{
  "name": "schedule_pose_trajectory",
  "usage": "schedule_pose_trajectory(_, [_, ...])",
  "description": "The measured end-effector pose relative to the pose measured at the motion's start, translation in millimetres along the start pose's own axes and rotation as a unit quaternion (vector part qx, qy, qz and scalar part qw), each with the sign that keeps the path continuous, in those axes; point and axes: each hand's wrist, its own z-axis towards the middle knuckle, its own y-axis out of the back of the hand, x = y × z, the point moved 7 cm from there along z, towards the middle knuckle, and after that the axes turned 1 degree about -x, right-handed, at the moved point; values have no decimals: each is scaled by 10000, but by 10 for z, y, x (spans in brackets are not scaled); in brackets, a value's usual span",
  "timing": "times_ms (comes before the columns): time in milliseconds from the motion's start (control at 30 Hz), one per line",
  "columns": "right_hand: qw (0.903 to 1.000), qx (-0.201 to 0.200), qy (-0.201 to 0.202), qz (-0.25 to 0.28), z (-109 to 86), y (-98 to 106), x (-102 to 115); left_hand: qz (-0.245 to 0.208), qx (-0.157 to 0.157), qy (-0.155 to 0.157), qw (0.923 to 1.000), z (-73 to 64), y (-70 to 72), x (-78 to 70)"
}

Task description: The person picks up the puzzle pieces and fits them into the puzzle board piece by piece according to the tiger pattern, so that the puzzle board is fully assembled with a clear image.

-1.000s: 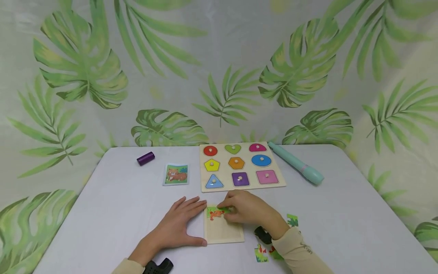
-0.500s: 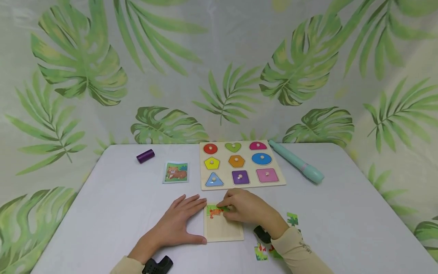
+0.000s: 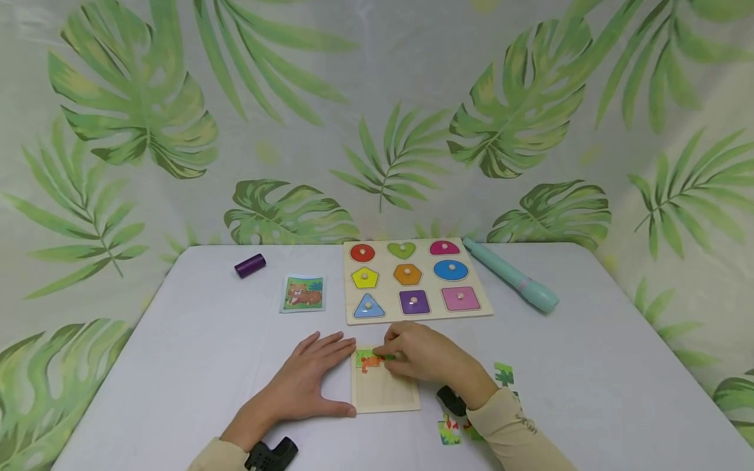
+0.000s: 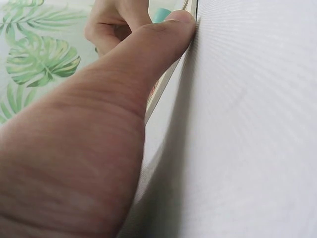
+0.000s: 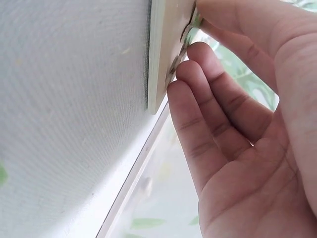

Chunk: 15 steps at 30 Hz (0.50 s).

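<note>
A small wooden puzzle tray (image 3: 385, 394) lies on the white table in front of me. In its top left part sit jigsaw pieces (image 3: 367, 360) with green ground and an orange animal. My left hand (image 3: 306, 383) rests flat beside the tray, fingers spread, with fingertips at its top left corner and the thumb (image 4: 171, 29) at its lower left corner. My right hand (image 3: 427, 354) reaches over the tray's upper right. Its thumb and index finger pinch a green puzzle piece (image 5: 194, 25) at the tray surface, mostly hidden by the hand; the other fingers are bent.
Loose puzzle pieces (image 3: 449, 432) lie by my right forearm, partly covered by it. Behind the tray is a knobbed shape board (image 3: 385, 311). A tiger picture card (image 3: 304, 294), a purple cylinder (image 3: 250, 265) and a mint-green tube (image 3: 512, 275) lie farther back.
The head view has tilted slightly, so the table scene sits a little higher in it. Both hands keep their places at the tray.
</note>
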Motion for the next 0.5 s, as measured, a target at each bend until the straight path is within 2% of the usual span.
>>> schedule_pose_trajectory(500, [9999,-4,24,143,-9,18,6,26,3,12,10000,1,-4,7])
